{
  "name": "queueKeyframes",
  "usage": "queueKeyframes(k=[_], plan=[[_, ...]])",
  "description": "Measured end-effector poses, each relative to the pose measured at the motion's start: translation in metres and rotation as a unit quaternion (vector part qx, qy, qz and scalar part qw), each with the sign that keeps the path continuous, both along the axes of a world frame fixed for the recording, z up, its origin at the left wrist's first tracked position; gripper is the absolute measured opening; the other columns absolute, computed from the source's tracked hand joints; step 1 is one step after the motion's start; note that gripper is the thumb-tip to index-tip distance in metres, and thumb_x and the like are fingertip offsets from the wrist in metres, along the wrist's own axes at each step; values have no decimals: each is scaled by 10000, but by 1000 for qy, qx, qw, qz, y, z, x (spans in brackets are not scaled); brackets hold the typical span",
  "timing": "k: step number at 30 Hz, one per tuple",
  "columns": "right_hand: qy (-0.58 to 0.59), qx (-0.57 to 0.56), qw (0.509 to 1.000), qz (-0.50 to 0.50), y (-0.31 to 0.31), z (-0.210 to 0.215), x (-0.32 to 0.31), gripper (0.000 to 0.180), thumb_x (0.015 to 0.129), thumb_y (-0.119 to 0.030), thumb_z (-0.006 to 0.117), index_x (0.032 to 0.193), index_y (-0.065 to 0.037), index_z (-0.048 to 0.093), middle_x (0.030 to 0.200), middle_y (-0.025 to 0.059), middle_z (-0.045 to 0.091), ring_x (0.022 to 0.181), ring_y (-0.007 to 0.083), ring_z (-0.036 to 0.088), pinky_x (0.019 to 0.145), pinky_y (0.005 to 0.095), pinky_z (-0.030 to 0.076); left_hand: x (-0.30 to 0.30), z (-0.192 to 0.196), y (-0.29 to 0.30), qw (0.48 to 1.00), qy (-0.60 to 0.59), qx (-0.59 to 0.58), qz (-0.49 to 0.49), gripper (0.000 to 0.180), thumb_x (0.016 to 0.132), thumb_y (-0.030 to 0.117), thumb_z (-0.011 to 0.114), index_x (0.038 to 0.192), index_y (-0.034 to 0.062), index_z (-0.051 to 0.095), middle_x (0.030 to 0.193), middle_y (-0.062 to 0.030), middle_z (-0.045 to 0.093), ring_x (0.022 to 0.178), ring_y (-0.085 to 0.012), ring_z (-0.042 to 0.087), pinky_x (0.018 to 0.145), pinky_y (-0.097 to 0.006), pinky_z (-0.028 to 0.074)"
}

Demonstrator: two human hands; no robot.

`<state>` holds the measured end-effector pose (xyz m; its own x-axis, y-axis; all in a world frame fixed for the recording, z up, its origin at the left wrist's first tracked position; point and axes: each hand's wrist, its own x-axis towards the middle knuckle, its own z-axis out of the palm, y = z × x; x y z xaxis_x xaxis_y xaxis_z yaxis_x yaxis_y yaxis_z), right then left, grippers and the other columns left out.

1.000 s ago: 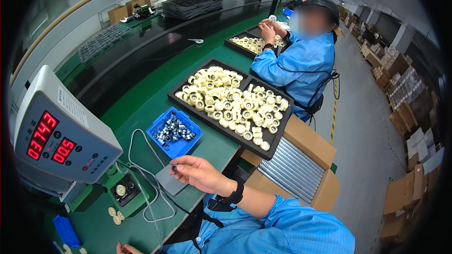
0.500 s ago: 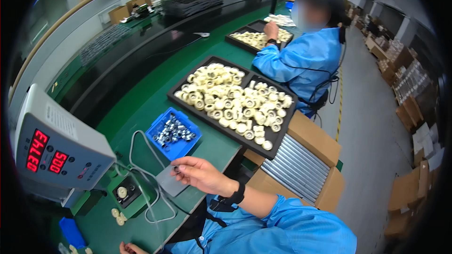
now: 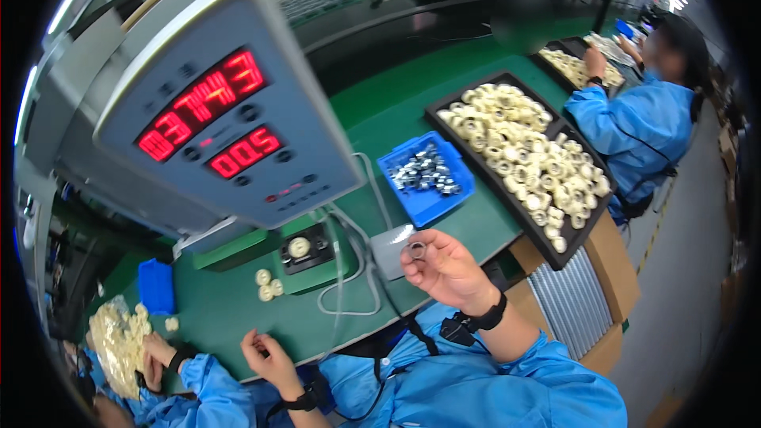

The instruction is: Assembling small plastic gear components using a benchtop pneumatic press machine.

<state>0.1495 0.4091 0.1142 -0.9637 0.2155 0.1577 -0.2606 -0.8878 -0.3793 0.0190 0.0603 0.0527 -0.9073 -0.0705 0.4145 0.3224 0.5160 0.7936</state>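
My right hand pinches a small metal ring between thumb and fingertips, above a grey plate at the bench edge. Near the front edge of the bench, my left hand hovers with loosely bent fingers, slightly apart, and nothing visible in them. Beyond my right hand is a blue bin of small metal rings. A green fixture with a black top holds a round cream part. Several matching cream parts lie beside it.
A grey counter box with red digits looms at left, cables trailing behind. The black tray at right holds many cream parts; below it stands a carton of metal tubes. Co-workers' hands work at lower left, beside a blue container.
The view has swung left, bringing the counter box closer and a co-worker's hands into sight at lower left. My left hand shows more fully. My right hand still holds the ring.
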Motion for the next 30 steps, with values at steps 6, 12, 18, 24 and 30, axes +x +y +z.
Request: queueKeyframes(k=[6,12,18,24,30], plan=[[-88,-6,994,64,-47,9,-55,287,1031,-146,590,1307,-70,575,1195,129,650,1011,175,622,871,297,528,-5,5,8,1000,18,-8,-9,171,875,-57,592,1043,-34,616,857,-76,564,725,-160,526,666,-289,456],[-111,-76,987,93,-87,17,-125,192,1020,-155,612,1184,-55,610,1168,112,652,981,164,622,853,278,537,-2,14,10,999,31,-17,-11,163,854,-63,604,1011,-32,632,863,-99,579,720,-188,540,663,-310,466],[-91,-93,990,57,-93,23,-142,136,1032,-103,569,1155,-61,606,1110,78,639,986,168,630,841,274,543,0,16,9,999,37,-16,-24,159,850,-62,611,1004,-28,635,869,-111,591,711,-205,549,653,-319,473],[-99,-92,990,42,-95,18,-152,149,1036,-94,544,1168,-56,602,1135,76,624,1042,206,631,844,292,540,-3,15,9,998,53,-19,-36,157,843,-61,614,994,-25,639,854,-117,597,703,-219,547,643,-329,467],[-51,134,990,8,-84,42,-114,240,1045,-130,536,1244,-9,590,1317,128,617,1199,247,616,879,315,529,0,15,5,998,38,-21,-37,144,853,-46,616,993,-24,639,850,-115,594,707,-220,542,644,-330,461]])
